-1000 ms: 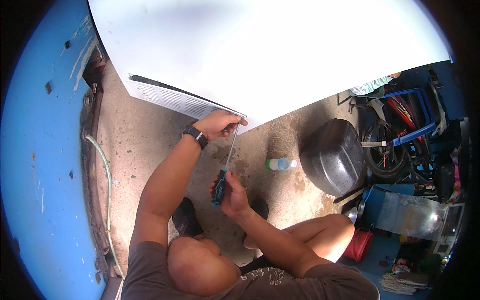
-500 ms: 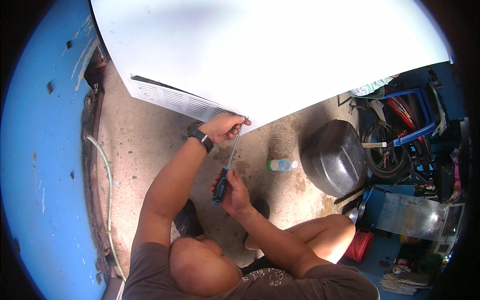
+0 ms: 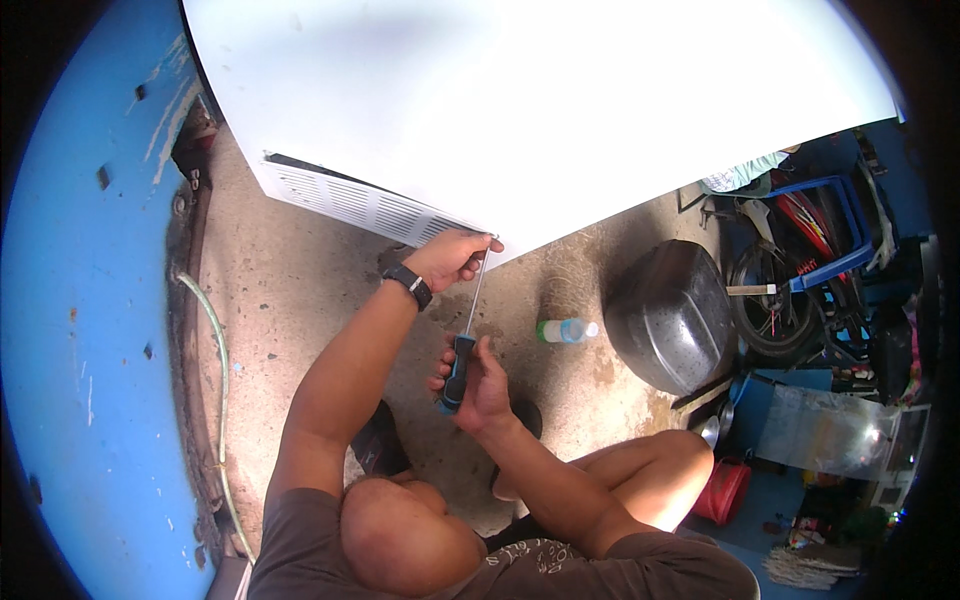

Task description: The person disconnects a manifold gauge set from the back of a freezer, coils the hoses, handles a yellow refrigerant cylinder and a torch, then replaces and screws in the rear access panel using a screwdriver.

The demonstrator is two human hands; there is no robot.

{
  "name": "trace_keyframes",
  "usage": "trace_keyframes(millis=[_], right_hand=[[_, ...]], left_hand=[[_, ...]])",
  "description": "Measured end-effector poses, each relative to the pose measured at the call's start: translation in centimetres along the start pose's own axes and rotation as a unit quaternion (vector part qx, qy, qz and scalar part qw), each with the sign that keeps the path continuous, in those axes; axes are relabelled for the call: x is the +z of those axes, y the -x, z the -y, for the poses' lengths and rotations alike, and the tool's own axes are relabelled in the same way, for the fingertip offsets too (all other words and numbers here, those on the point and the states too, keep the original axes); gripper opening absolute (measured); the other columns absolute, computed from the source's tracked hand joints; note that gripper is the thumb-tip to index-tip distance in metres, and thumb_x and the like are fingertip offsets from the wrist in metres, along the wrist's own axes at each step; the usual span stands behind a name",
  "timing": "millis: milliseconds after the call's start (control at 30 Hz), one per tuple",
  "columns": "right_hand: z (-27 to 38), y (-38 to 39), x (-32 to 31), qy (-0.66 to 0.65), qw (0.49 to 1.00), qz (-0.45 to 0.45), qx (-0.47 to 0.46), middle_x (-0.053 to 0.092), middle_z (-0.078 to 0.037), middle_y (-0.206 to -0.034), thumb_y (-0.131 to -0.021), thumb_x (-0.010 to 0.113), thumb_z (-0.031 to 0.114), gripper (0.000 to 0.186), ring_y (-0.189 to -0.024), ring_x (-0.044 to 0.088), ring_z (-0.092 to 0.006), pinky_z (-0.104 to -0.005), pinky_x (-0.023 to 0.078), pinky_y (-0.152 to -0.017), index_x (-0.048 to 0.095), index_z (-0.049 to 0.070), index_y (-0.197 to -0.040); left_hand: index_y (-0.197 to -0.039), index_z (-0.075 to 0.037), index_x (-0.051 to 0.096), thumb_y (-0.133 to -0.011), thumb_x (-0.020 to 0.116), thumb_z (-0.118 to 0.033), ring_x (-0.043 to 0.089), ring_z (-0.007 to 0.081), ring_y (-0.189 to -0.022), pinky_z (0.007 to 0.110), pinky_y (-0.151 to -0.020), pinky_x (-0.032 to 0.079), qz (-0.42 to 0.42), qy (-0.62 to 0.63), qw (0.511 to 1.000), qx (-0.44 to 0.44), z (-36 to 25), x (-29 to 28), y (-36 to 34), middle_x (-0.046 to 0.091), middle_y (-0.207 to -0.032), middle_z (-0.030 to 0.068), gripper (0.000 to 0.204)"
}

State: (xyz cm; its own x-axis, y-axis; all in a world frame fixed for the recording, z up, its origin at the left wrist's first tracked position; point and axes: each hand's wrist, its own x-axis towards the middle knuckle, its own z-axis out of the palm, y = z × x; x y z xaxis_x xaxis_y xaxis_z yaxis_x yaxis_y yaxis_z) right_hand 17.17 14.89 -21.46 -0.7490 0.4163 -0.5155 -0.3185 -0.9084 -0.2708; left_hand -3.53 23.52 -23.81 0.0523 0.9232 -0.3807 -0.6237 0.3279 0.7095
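Note:
A screwdriver (image 3: 457,372) with a black and blue handle and a long thin metal shaft points up at the lower corner of a large white appliance panel (image 3: 400,130). My right hand (image 3: 485,392) holds its handle, fingers curled round the left side and thumb raised off it. At the corner, my left hand (image 3: 447,260), with a dark watch on the wrist, pinches around the tip end of the shaft. Those fingertips hide whatever the tip meets. A slotted vent grille (image 3: 350,200) runs along the panel's lower edge, just left of my left hand.
On the concrete floor to the right lies a small bottle (image 3: 567,331), beside a big black tub (image 3: 670,315). Beyond are a small bike wheel (image 3: 770,300), a blue frame and a red bucket (image 3: 722,492). A blue wall (image 3: 100,300) and a pale hose (image 3: 220,370) line the left.
My right hand has turned slightly with the handle and shifted a little right; its thumb has come away from the handle. My left hand stays at the corner.

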Motion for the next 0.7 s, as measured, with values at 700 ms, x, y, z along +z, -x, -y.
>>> trace_keyframes(millis=[700], right_hand=[[0.1,-0.9,-1.5,0.193,0.969,-0.128,-0.083,0.058,-0.003,-0.086,-0.095,0.065,0.043,0.042,-0.078,0.060,-0.0174,-0.0359,0.052,-0.072,0.056,0.007,-0.116]], left_hand=[[-0.126,-0.003,0.061,-0.104,0.050,-0.021,0.048,0.0025,-0.068,0.019,-0.063,0.045,0.020,-0.075,0.995,0.058,1.0,-0.3,0.8,0.067,-0.097,0.0031,0.031]])
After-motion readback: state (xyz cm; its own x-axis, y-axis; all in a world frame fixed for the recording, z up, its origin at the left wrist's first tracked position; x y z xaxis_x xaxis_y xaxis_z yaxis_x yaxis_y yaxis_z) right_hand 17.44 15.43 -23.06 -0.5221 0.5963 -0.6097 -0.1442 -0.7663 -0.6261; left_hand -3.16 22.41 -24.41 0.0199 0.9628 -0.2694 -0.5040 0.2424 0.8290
